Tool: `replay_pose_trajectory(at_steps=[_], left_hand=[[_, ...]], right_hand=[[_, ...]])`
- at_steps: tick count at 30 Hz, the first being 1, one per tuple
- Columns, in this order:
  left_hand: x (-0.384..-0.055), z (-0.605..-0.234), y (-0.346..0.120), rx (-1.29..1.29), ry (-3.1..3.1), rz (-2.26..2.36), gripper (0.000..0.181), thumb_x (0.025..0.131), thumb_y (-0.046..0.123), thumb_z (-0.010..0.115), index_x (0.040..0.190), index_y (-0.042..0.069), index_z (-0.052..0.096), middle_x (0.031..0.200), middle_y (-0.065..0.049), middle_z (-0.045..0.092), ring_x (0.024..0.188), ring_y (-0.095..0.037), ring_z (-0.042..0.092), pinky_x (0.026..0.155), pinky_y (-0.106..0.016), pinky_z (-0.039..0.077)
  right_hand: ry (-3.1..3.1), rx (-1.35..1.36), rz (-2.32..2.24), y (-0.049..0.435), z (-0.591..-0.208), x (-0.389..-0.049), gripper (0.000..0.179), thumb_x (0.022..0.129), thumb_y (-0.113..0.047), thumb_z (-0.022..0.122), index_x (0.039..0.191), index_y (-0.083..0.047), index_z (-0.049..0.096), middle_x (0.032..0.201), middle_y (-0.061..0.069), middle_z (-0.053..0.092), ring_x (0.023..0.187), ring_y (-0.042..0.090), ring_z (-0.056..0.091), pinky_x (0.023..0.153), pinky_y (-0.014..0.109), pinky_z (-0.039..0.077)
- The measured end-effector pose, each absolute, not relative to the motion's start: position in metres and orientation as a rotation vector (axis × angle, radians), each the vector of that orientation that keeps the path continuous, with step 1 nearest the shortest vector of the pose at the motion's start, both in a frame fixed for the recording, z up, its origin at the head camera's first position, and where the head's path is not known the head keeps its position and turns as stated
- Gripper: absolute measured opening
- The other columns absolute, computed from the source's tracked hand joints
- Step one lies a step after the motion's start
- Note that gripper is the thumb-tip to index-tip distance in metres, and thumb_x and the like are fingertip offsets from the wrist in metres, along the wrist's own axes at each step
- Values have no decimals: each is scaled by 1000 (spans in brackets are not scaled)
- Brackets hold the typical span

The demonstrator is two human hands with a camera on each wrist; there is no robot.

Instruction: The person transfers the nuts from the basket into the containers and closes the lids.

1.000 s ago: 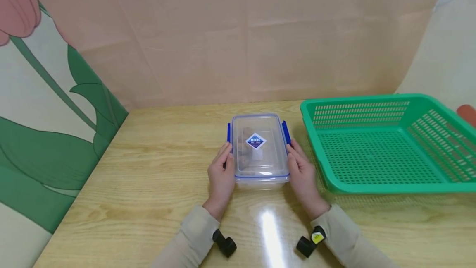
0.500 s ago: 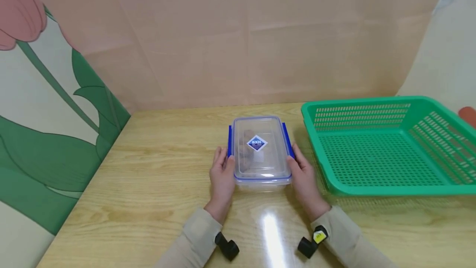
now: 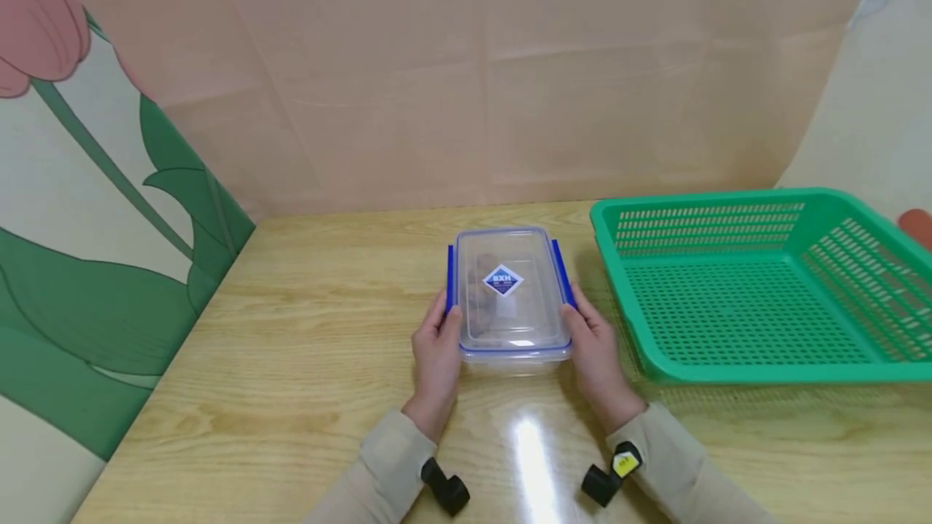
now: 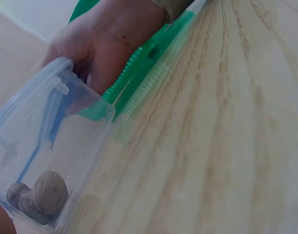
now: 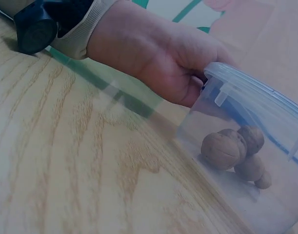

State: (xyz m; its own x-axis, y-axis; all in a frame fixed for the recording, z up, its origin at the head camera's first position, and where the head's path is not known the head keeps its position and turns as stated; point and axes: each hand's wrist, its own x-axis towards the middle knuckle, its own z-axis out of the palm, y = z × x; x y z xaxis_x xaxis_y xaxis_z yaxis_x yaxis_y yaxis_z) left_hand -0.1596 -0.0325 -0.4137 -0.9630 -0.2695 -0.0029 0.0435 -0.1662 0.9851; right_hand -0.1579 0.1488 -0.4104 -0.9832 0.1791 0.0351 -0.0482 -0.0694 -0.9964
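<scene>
A clear lidded food container [image 3: 510, 322] with a blue seal and a diamond-shaped label stands on the wooden table in the head view. Blue clips run along its two long sides; whether they are fastened I cannot tell. My left hand [image 3: 437, 362] grips the near part of its left side, thumb by the lid edge. My right hand [image 3: 600, 358] holds the right side in the same way, and in the left wrist view that right hand [image 4: 102, 44] shows at the container's corner. Through the plastic, several brown rounded lumps [image 5: 229, 148] lie together inside.
A green slotted plastic basket [image 3: 633, 322] stands to the right of the container, close to my right hand. Behind the wooden table [image 3: 306, 306] rises a pinkish cloth-like backdrop [image 3: 379, 103]. A flower-patterned panel [image 3: 95, 306] borders the left edge.
Both hands have slid slightly toward the near end of the container, so more of the blue clips shows. My left fingers have come closer to its side since half a second ago.
</scene>
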Motion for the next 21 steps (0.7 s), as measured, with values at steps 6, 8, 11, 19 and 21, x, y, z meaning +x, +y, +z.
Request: replay_pose_trajectory(at_steps=[6, 8, 11, 19, 21], left_hand=[[-159, -412, -32, 227, -1922, -2236, 39, 95, 13, 48, 134, 18, 49, 141, 0, 45, 130, -15, 40, 105, -30, 37], [-160, -412, -33, 217, -1950, -2198, 40, 96, 13, 48, 135, 16, 47, 143, -1, 42, 131, -15, 38, 106, -31, 35], [-161, -413, -33, 199, -1990, -2129, 40, 95, 12, 49, 135, 10, 46, 144, -6, 40, 133, -18, 35, 107, -33, 33], [-162, -413, -32, 185, -2031, -2065, 41, 94, 11, 49, 134, 4, 45, 144, -10, 39, 133, -21, 35, 108, -34, 32], [-162, -413, -32, 179, -2021, -2057, 40, 94, 9, 50, 133, 2, 46, 143, -12, 39, 133, -22, 35, 107, -34, 33]], right_hand=[[-2045, -122, 2156, 147, -409, -158, 47, 97, -10, 40, 142, -1, 29, 149, 14, 28, 137, 22, 26, 112, 36, 25], [-2046, -107, 2154, 147, -409, -158, 46, 98, -10, 39, 142, -1, 29, 149, 14, 28, 137, 22, 26, 112, 35, 25], [-2067, -93, 2133, 148, -409, -158, 45, 98, -9, 37, 142, -1, 29, 149, 13, 27, 137, 21, 26, 112, 34, 25], [-2156, -32, 2067, 152, -413, -157, 45, 101, -16, 33, 143, 0, 28, 151, 13, 25, 139, 20, 23, 113, 35, 23], [-2174, -21, 2059, 153, -413, -157, 46, 101, -18, 32, 143, -1, 27, 151, 12, 24, 139, 20, 22, 113, 36, 23]])
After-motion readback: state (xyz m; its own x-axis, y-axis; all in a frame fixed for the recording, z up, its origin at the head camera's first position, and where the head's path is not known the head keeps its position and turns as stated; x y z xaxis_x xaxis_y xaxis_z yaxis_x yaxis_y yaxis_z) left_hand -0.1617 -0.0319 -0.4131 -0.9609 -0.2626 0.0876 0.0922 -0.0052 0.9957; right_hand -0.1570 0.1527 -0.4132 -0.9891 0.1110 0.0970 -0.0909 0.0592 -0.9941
